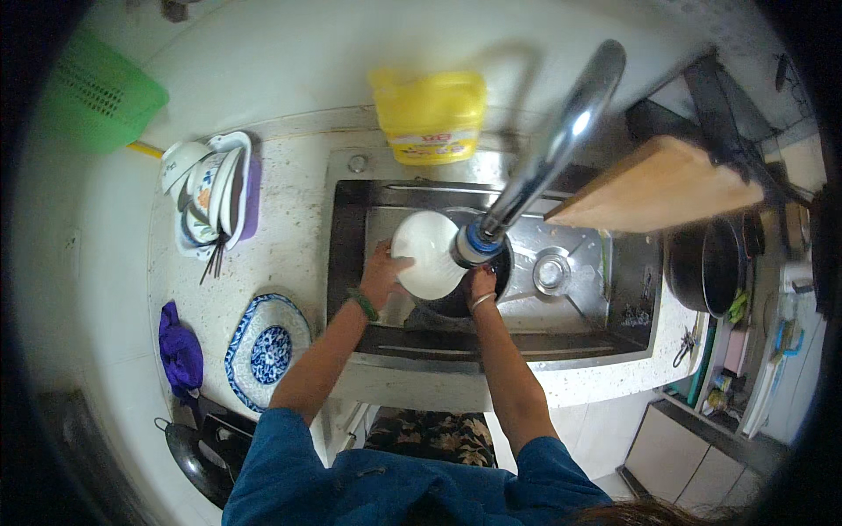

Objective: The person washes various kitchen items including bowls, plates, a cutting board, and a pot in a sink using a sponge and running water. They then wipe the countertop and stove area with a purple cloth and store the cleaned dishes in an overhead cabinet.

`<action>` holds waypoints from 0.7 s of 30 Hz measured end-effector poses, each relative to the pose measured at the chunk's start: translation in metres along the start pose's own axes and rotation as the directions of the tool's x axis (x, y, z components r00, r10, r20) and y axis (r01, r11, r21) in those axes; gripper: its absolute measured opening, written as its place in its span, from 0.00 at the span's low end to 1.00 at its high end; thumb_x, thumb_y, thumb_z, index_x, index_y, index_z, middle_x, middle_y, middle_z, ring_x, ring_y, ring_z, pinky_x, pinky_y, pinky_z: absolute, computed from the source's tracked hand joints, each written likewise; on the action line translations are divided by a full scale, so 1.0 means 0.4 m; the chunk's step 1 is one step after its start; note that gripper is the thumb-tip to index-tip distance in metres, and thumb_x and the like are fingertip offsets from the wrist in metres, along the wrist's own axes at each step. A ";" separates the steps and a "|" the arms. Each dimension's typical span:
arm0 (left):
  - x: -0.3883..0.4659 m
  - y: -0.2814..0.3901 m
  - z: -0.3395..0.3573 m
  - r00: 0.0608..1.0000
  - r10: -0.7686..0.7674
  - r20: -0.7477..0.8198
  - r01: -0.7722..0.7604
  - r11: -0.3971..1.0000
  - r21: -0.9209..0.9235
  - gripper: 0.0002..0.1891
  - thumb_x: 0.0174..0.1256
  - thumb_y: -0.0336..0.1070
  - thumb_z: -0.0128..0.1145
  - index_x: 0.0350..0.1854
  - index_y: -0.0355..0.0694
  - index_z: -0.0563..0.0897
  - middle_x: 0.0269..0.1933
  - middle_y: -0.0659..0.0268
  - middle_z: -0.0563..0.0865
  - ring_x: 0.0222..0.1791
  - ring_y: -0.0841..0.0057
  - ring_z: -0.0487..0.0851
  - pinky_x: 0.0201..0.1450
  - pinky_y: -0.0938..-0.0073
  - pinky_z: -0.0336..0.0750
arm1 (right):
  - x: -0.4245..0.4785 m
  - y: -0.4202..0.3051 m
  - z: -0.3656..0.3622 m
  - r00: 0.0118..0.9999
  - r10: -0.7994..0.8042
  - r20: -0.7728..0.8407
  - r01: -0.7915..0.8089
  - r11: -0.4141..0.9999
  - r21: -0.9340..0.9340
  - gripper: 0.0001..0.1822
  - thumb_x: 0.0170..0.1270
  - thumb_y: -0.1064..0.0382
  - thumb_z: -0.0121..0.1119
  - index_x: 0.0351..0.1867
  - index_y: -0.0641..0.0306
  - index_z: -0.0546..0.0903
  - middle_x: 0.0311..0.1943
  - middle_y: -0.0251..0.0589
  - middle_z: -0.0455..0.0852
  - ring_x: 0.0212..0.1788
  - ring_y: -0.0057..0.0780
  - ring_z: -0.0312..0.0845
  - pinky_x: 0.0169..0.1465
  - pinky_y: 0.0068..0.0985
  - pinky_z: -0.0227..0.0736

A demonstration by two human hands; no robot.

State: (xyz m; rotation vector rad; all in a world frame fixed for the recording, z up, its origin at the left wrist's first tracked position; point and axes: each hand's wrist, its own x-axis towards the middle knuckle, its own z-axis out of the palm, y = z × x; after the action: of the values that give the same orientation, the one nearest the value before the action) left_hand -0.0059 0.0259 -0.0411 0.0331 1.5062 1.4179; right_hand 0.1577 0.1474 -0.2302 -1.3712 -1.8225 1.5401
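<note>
My left hand (383,273) grips the left edge of a white bowl (426,253), tilted over a dark round pot (454,308) in the stainless steel sink (631,289). My right hand (482,284) is low in the pot beside the bowl's right side; its fingers are partly hidden, and whether they hold anything does not show. Above the bowl's right edge hangs the end of a chrome faucet (559,144) with a blue ring. The sink's drain strainer (551,272) lies to the right of the pot.
Bowls and chopsticks fill a dish rack (247,177) at left, behind a blue-and-white plate (270,355) and purple cloth (181,348). A yellow jug (431,118) stands behind the sink. A wooden cutting board (658,187) juts over its right side, near a dark pot (704,263).
</note>
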 end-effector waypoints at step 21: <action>0.386 -0.463 0.026 0.918 0.371 -0.139 -0.170 0.686 0.708 0.28 0.58 0.54 0.52 0.52 0.35 0.74 0.51 0.55 0.77 0.51 0.61 0.72 0.56 0.62 0.62 | 0.011 -0.200 -0.078 0.983 0.158 0.097 -0.132 0.963 -0.235 0.34 0.53 0.74 0.48 0.64 0.50 0.61 0.43 0.56 0.80 0.45 0.52 0.78 0.50 0.42 0.70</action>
State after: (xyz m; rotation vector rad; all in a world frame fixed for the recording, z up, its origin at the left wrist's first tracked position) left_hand 0.0356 0.0724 -0.2743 0.5692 2.2788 1.0234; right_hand 0.1464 0.1738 -0.1491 -1.5808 -2.0631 1.5487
